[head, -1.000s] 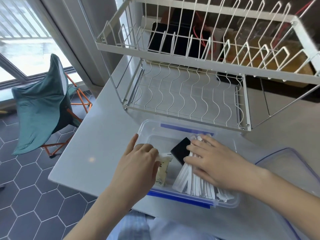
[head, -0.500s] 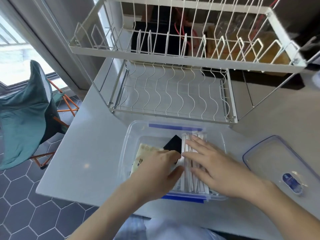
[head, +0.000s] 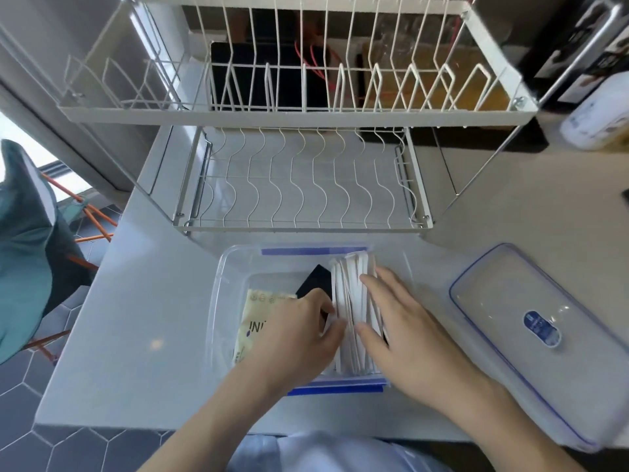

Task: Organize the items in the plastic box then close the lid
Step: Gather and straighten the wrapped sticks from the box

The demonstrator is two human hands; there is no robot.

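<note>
Bright daylight comes from the window at left, which is blown out to white. The counter shows a small glare spot, and the clear lid carries soft highlights. Shadows are faint and diffuse. Wide-angle distortion bends the rack and edges outward; the corners look slightly soft

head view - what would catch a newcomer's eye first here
Two bare hands, left hand and right hand, squaring up a bundle of white sticks inside the clear plastic box at the counter's near edge. Its blue-trimmed lid lies off to the right, and a white wire dish rack stands behind.
</note>
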